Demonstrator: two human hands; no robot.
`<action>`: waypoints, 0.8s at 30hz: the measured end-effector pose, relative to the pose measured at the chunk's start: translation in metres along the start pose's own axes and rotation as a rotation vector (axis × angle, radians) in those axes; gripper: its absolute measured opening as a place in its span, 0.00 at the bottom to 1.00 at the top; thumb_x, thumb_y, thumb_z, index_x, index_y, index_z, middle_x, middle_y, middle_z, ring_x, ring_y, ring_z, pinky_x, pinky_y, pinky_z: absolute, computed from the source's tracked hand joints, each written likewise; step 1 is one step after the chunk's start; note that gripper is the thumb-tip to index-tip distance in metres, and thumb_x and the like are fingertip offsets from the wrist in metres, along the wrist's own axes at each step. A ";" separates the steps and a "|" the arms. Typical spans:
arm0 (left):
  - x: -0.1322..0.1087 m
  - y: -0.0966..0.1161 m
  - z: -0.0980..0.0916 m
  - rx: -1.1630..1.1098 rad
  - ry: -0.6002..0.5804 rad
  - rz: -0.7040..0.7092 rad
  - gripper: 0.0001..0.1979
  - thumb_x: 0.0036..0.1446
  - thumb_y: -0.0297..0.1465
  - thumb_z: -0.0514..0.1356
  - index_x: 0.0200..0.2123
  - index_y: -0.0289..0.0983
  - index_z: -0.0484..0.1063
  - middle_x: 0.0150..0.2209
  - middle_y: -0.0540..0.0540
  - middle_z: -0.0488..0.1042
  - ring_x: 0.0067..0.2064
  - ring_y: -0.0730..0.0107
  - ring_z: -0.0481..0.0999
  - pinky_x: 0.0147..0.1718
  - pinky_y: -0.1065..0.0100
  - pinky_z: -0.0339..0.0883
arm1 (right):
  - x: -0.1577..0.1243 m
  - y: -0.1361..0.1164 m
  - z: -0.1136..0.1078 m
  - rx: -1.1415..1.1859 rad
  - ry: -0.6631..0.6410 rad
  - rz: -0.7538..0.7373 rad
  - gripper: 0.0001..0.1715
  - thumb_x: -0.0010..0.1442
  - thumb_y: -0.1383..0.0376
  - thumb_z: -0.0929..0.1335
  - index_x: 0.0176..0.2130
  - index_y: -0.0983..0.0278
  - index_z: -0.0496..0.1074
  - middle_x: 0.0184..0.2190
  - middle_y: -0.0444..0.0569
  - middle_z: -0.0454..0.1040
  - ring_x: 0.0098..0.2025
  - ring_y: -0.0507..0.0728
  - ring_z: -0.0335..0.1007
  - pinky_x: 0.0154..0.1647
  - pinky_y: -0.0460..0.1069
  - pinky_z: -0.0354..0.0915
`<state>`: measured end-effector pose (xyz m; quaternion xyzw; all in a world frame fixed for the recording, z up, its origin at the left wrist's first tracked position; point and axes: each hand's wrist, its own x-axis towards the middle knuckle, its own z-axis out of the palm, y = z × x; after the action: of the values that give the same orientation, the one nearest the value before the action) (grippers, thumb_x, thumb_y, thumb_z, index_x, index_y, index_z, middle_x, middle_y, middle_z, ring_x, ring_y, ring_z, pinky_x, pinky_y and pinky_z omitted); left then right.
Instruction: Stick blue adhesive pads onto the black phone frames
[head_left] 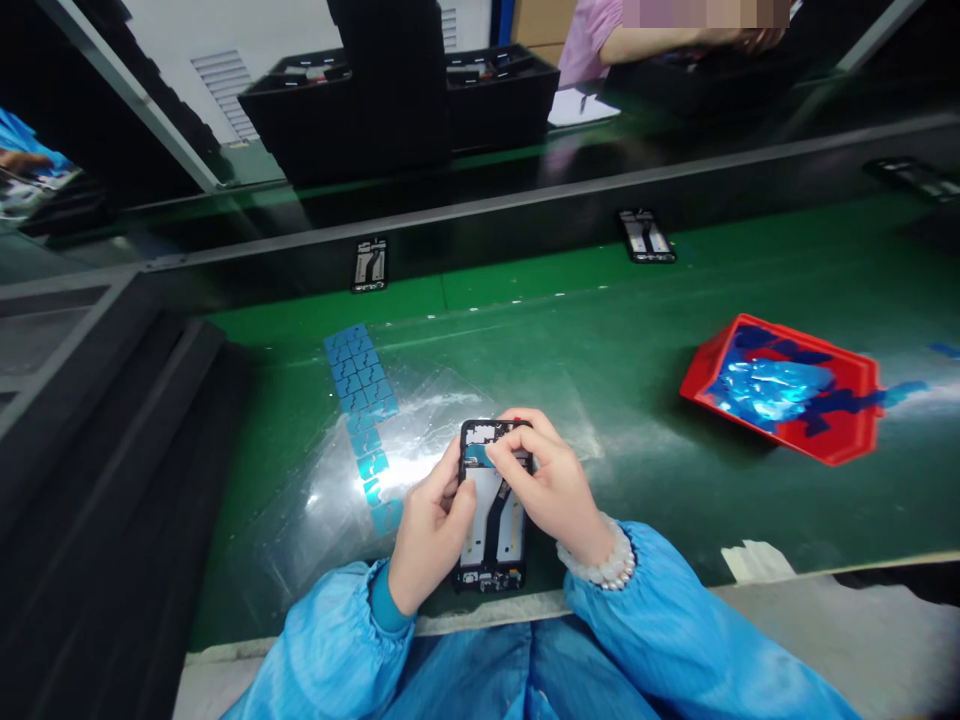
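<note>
An opened phone body lies upright in front of me near the table's front edge, with a black ribbon cable down its middle. My left hand grips its left side, thumb on the inner face. Over the upper part, my right hand has thumb and forefinger pinched at a small blue film piece; its other fingers reach round the phone's right edge. The fingertips partly hide the film. Left of the phone, a strip of blue film stickers lies on clear plastic sheets.
A red bin with crumpled blue film stands at right. Two phone bodies lie along the far ledge, another phone body at far right. Black stacked trays border the left. Across the divider, a co-worker's arm shows.
</note>
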<state>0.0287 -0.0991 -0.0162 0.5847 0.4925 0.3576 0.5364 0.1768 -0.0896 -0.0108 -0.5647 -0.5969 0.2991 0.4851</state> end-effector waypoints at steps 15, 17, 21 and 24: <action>0.004 0.006 0.012 -0.049 0.173 0.014 0.09 0.59 0.31 0.53 0.43 0.37 0.64 0.36 0.47 0.77 0.37 0.69 0.78 0.35 0.70 0.70 | -0.006 -0.004 0.001 0.007 -0.035 -0.089 0.09 0.57 0.68 0.65 0.25 0.63 0.65 0.35 0.50 0.67 0.44 0.55 0.67 0.43 0.49 0.64; 0.003 0.004 0.013 -0.062 0.184 0.013 0.09 0.59 0.32 0.53 0.43 0.37 0.63 0.35 0.47 0.77 0.35 0.70 0.78 0.35 0.70 0.70 | -0.007 -0.004 0.002 0.006 -0.024 -0.112 0.09 0.57 0.69 0.65 0.25 0.62 0.65 0.36 0.50 0.67 0.45 0.56 0.66 0.42 0.49 0.64; 0.001 0.003 0.015 -0.091 0.216 0.040 0.09 0.59 0.32 0.54 0.43 0.37 0.64 0.36 0.46 0.77 0.36 0.69 0.78 0.36 0.69 0.71 | -0.011 -0.005 0.005 -0.026 0.009 -0.137 0.07 0.57 0.70 0.65 0.27 0.63 0.65 0.40 0.51 0.66 0.49 0.57 0.64 0.45 0.51 0.63; -0.001 0.003 0.017 -0.110 0.230 0.097 0.08 0.59 0.31 0.54 0.43 0.37 0.63 0.39 0.44 0.77 0.40 0.68 0.78 0.39 0.67 0.71 | -0.014 -0.009 0.008 -0.036 0.057 -0.101 0.06 0.56 0.70 0.65 0.27 0.62 0.66 0.42 0.52 0.64 0.52 0.58 0.61 0.48 0.54 0.61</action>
<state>0.0452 -0.1043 -0.0157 0.5325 0.5015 0.4744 0.4898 0.1644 -0.1037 -0.0090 -0.5506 -0.6159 0.2472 0.5064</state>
